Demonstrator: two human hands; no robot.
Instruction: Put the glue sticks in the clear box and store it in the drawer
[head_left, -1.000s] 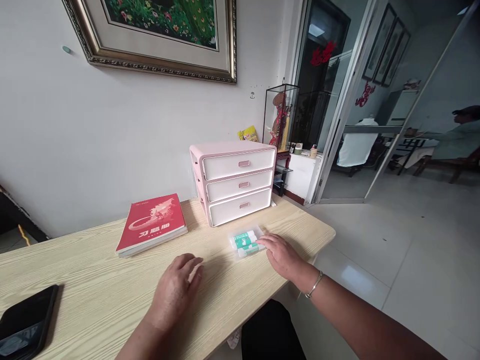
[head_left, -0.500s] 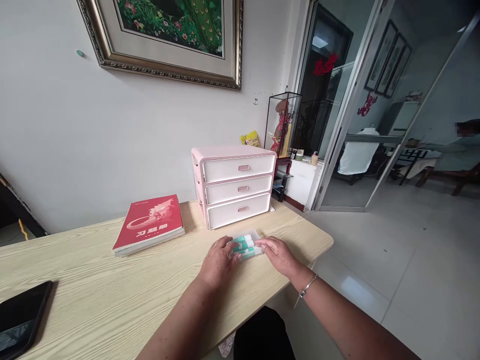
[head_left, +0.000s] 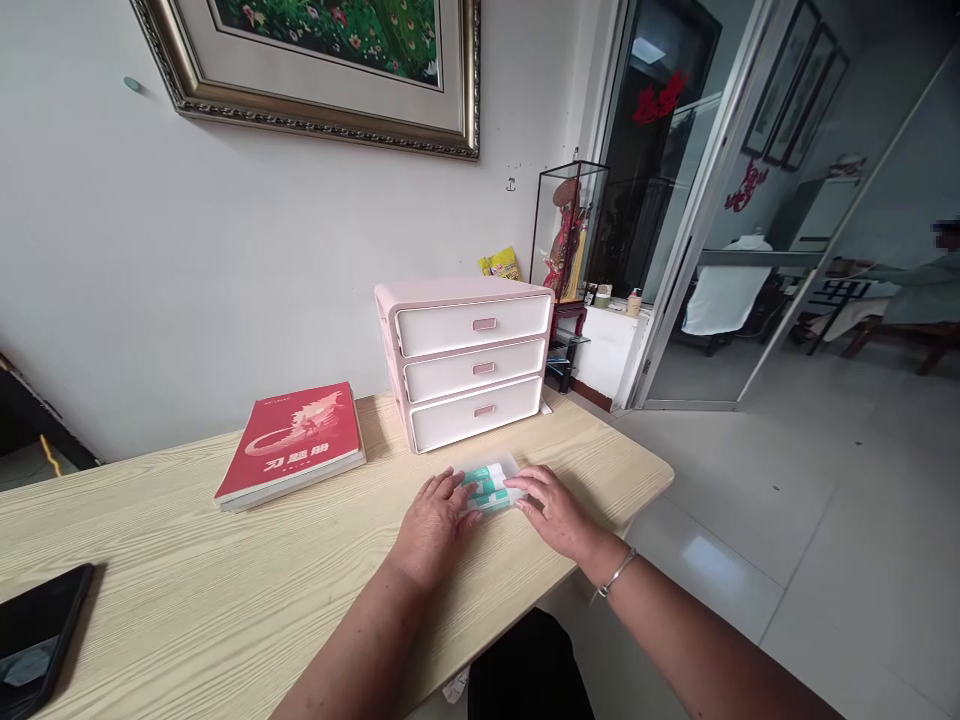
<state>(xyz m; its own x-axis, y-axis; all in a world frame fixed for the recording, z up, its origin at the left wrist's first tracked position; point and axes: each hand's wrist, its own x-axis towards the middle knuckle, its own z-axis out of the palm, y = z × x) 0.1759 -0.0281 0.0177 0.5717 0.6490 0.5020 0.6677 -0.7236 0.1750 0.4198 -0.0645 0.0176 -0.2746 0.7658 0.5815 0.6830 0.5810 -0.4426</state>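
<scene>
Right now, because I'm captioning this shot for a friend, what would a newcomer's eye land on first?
The pink-and-white three-drawer organizer stands out first, at the back of the light wood-grain desk against the wall. Just in front of it, the left hand and right hand meet at a clear packet of green-and-white tubes. A red book lies left of the organizer, below a gilt-framed painting on the wall.

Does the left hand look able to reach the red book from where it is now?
Probably yes: the left hand is at the clear pack of green-and-white sticks, and only the bare wood of the desk lies between it and the red book. Nothing stands in the way.
</scene>
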